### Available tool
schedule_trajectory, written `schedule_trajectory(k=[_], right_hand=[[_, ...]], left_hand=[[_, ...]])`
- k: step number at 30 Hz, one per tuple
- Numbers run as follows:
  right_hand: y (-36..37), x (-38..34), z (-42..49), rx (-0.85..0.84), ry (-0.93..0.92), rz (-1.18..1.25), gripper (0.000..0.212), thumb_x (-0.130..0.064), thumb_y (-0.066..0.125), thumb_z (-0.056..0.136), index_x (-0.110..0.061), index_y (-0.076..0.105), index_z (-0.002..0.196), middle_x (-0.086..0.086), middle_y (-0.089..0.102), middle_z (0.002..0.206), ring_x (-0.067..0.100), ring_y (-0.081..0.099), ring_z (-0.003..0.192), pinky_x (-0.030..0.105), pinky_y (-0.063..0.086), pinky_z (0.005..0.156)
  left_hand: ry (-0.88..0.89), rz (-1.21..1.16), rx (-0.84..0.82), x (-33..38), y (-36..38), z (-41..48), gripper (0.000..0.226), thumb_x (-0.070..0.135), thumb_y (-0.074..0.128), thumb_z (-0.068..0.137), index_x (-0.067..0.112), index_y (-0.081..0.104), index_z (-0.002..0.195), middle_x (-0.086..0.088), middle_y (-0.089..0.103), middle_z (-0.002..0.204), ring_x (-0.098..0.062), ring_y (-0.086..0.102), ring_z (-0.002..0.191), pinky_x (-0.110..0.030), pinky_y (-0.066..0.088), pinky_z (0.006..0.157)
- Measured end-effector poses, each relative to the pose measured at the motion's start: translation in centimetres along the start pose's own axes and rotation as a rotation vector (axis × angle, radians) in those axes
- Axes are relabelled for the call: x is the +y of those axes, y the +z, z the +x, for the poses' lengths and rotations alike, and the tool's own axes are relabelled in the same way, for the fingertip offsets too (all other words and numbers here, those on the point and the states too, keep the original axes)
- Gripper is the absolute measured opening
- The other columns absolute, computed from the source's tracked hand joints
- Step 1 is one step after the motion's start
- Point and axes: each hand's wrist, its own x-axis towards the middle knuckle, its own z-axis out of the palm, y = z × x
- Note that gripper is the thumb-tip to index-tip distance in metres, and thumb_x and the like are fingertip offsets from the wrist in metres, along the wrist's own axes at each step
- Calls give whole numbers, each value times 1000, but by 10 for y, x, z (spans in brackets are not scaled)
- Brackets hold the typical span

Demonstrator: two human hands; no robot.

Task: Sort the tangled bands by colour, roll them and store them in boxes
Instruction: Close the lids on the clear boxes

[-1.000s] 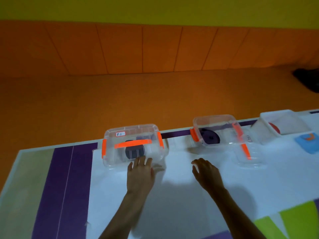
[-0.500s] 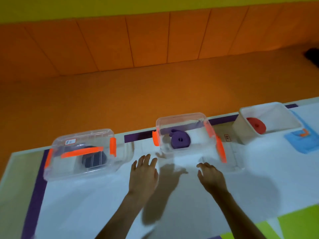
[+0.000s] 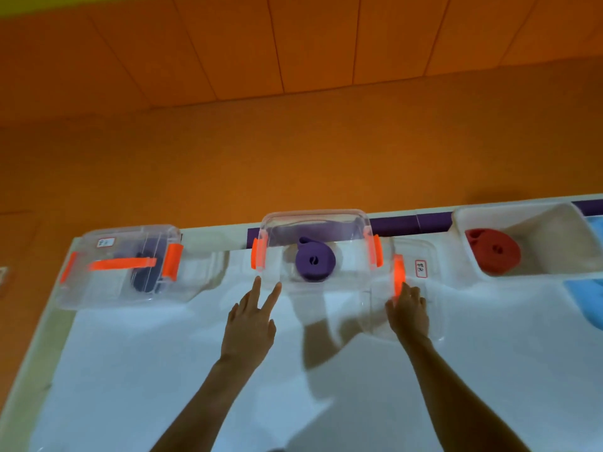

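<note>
Your two hands reach over the white table (image 3: 130, 370) toward the middle of three boxes.

Along the far edge, a lidded clear plastic box with orange latches (image 3: 98, 288) holds a dark rolled band (image 3: 143, 278). An open clear plastic box with orange clips (image 3: 313, 223) holds a purple rolled band (image 3: 315, 261). An open white box (image 3: 538, 230) holds a red rolled band (image 3: 492, 252). A clear lid with an orange handle (image 3: 430, 288) lies just right of the middle box. Your left hand (image 3: 248, 324) has straight, spread fingers near that box's near wall. Your right hand (image 3: 408, 313) bends its fingers over the lid; you cannot tell whether they grip.
</note>
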Motion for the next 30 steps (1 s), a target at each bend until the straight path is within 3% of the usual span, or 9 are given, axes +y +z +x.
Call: schedule_trajectory(k=[5, 8, 13, 17, 21, 23, 30], right_hand=[[7, -5, 17, 62, 133, 38, 41, -17, 61, 100, 4, 50, 133, 28, 56, 128, 48, 60, 118, 55, 55, 92], [6, -1, 23, 58, 182, 105, 45, -24, 75, 91, 3, 59, 123, 25, 65, 118, 45, 67, 107, 50, 57, 89], [1, 15, -2, 50, 243, 162, 46, -31, 82, 81, -4, 67, 116, 19, 71, 112, 40, 71, 103, 46, 59, 90], [2, 29, -50, 62, 298, 257, 47, -34, 81, 78, -8, 68, 114, 17, 71, 110, 40, 70, 100, 45, 58, 90], [0, 38, -104, 116, 334, 333, 40, -34, 84, 75, -14, 67, 105, 13, 73, 106, 37, 71, 98, 39, 54, 86], [-3, 39, -126, 161, 341, 355, 35, -34, 84, 74, -19, 67, 101, 9, 75, 101, 30, 72, 86, 37, 53, 84], [-42, 8, -153, 232, 163, 247, 34, -36, 79, 72, -31, 62, 102, -6, 68, 91, 27, 63, 84, 33, 46, 78]], left_hand=[[-20, -43, -33, -2, 7, -4, 93, 25, 60, 103, 47, -7, 164, -2, -12, 177, -16, 62, 119, -26, 52, 99], [-43, -65, -64, 1, 7, -4, 96, 25, 58, 104, 51, -15, 161, 2, -24, 174, -13, 66, 104, -19, 56, 86], [-80, -229, -31, 9, 9, -5, 94, 18, 63, 102, 50, -3, 161, 5, -22, 175, -14, 66, 80, -18, 58, 69], [-98, -282, -17, 12, 9, -7, 87, 22, 64, 103, 43, 8, 166, 5, -19, 175, -16, 69, 80, -24, 61, 67], [-70, -223, -23, 9, 8, -5, 85, 27, 61, 104, 42, 5, 167, 2, -18, 176, -17, 69, 90, -27, 62, 70], [-50, -164, -25, 5, 8, -5, 86, 28, 59, 104, 42, 2, 167, 0, -19, 176, -19, 68, 96, -27, 61, 72], [-25, -155, -54, -6, 9, -5, 87, 25, 55, 103, 46, -1, 166, 0, -16, 176, -24, 62, 112, -34, 59, 84]])
